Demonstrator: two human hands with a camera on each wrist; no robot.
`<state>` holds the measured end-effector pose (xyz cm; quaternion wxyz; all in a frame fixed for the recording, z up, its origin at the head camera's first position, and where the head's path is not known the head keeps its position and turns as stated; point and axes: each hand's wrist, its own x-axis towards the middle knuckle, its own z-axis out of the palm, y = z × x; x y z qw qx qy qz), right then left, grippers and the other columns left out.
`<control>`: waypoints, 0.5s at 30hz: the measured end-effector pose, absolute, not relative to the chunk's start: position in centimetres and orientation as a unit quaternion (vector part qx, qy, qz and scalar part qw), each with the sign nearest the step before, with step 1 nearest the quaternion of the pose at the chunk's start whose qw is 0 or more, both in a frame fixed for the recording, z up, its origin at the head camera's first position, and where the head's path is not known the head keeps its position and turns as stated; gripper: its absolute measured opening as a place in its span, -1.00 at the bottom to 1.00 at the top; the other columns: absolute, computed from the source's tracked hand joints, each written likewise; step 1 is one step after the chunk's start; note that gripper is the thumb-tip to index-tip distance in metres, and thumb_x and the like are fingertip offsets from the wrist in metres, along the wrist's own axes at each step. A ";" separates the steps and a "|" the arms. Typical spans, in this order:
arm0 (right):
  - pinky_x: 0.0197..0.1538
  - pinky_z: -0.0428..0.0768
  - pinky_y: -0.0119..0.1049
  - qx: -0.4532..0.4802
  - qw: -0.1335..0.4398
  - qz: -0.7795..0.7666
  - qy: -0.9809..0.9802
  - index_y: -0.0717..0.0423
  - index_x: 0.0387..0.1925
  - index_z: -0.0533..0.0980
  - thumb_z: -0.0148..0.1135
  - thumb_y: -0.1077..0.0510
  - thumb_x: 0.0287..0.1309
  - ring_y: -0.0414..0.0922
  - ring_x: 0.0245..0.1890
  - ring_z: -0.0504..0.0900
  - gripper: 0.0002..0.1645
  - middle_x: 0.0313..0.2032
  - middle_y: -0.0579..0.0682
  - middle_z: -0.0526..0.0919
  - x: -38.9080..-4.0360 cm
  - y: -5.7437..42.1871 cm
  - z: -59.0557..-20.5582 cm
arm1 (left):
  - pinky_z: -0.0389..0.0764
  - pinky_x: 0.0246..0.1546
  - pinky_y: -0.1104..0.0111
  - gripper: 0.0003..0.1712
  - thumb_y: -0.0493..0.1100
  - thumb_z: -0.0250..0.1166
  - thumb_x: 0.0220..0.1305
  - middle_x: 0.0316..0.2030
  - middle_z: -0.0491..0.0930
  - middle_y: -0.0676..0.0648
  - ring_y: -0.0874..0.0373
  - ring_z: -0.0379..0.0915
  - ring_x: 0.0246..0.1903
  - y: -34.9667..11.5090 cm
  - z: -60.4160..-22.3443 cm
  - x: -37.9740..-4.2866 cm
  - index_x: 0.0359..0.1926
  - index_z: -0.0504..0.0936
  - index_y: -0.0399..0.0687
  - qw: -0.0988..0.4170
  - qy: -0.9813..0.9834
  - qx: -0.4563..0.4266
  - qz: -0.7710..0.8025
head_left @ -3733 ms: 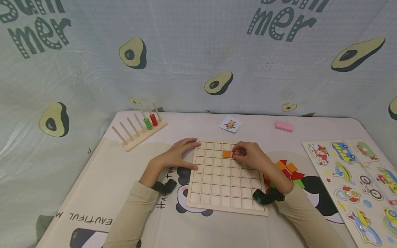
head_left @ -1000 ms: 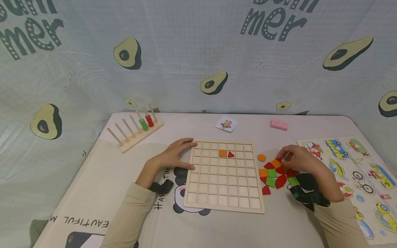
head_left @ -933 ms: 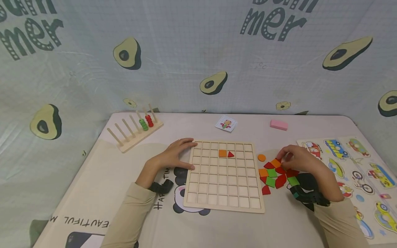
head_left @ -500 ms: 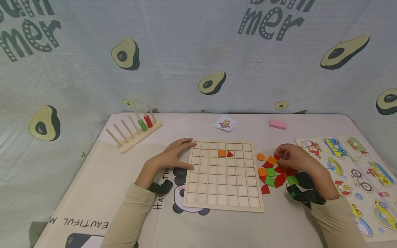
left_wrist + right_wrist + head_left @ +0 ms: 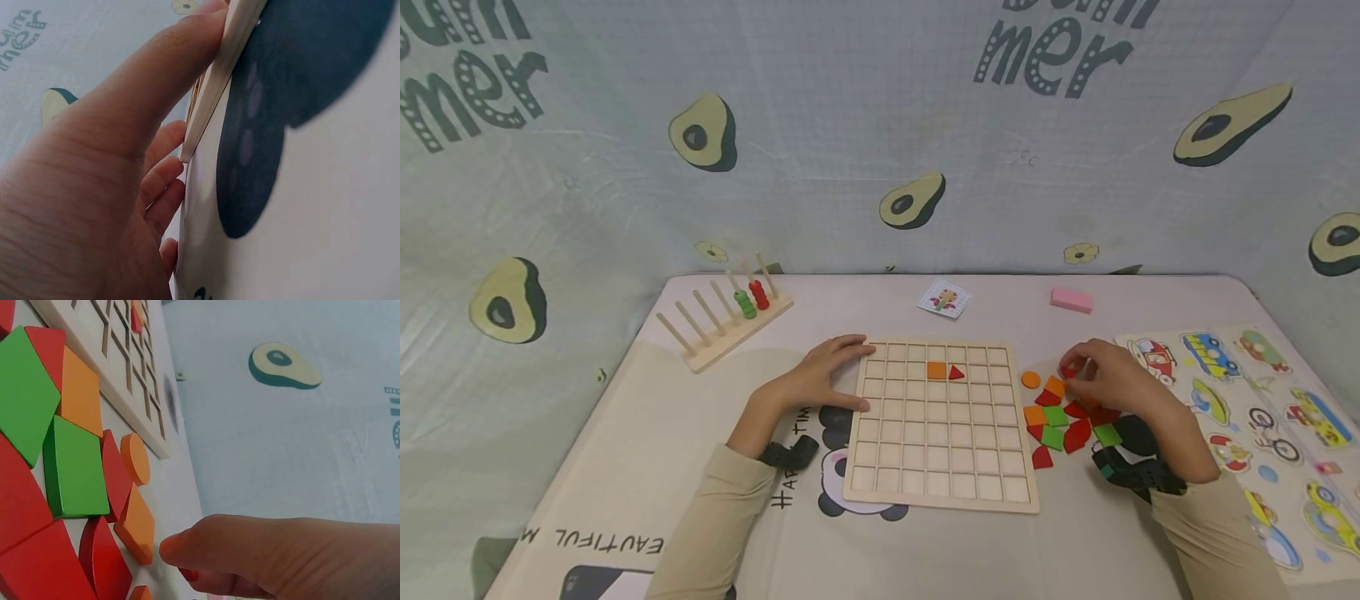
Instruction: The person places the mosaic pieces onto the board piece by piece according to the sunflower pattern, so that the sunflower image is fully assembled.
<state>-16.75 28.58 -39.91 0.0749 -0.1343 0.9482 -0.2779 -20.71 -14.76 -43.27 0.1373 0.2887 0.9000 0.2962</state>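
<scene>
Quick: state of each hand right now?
Left hand: open, spread against the left edge of the wooden grid board.
Right hand: closed, pinching a red piece, shape partly hidden.

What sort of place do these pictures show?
Probably a children's play or learning space: the table bears a grid board, coloured pieces and a bead rack.

Red piece (image 5: 1068, 372) now up in right hand (image 5: 1112, 379)
</scene>
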 end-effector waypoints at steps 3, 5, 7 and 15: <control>-0.49 0.53 -0.37 -0.146 0.070 -0.275 0.948 0.33 -0.15 0.56 0.40 0.28 0.03 -0.08 -0.40 0.45 -0.67 -0.37 0.04 0.53 -16.8 28.4 -39.7 | -0.05 0.41 -0.12 -0.01 0.07 0.53 -0.01 0.47 0.08 -0.16 -0.17 -0.12 0.47 -14.8 -43.2 -20.6 0.41 0.31 -0.05 0.138 0.900 0.286 0.299; -0.49 0.52 -0.38 -0.152 0.068 -0.274 0.947 0.33 -0.14 0.55 0.39 0.29 0.04 -0.09 -0.40 0.44 -0.67 -0.38 0.03 0.53 -16.7 28.2 -39.5 | -0.06 0.41 -0.13 -0.01 0.07 0.53 -0.01 0.47 0.08 -0.16 -0.18 -0.12 0.47 -14.8 -43.2 -20.6 0.41 0.31 -0.05 0.138 0.899 0.287 0.301; -0.48 0.53 -0.38 -0.161 0.067 -0.278 0.945 0.33 -0.13 0.55 0.39 0.29 0.04 -0.09 -0.39 0.45 -0.67 -0.37 0.03 0.53 -16.6 27.9 -39.2 | -0.06 0.41 -0.13 -0.01 0.07 0.53 -0.01 0.47 0.08 -0.17 -0.18 -0.12 0.46 -14.8 -43.1 -20.6 0.41 0.31 -0.06 0.137 0.899 0.289 0.301; -0.39 0.54 -0.41 -0.218 0.060 -0.298 0.927 0.25 -0.14 0.57 0.40 0.29 0.06 -0.13 -0.35 0.48 -0.70 -0.33 -0.02 0.54 -15.9 25.9 -38.3 | -0.03 0.41 -0.12 -0.02 0.07 0.52 -0.01 0.47 0.09 -0.17 -0.18 -0.10 0.46 -14.8 -43.2 -20.7 0.41 0.31 -0.06 0.136 0.901 0.290 0.294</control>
